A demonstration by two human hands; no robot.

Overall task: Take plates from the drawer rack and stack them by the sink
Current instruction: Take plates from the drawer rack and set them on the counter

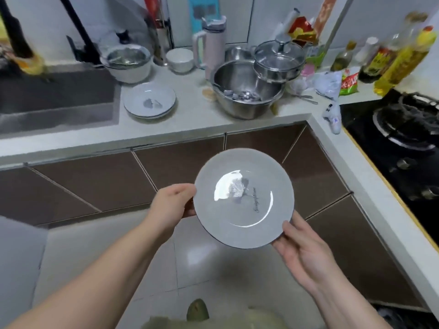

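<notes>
Where the counter (190, 129) runs in an L, pale stone top over brown cabinet fronts, the sink (57, 98) sits at far left and a black gas hob (403, 129) at right. Floor is glossy pale tile. Counter rear is crowded: steel bowl (247, 91) w/ a lidded pot (279, 61) resting on its rim, white bowl (179, 59), tumbler (211, 43), oil bottles (403, 55), snack packets. Just right of the sink, a small stack (149, 100) of plates lies flat, approx. two, top one showing a grey motif.

Plate (244, 198) is held in mid-air in front of the cabinets, below counter level, well apart from the stack. Finish: grey, round, dark rim edge, face up and tilted slightly toward camera, faint leaf print + script near centre, strong glare patch.

Left hand (174, 200) grip: closed on plate's left edge, thumb on top. Right hand (301, 248) grip: closed on lower-right edge, thumb on rim, fingers beneath.
</notes>
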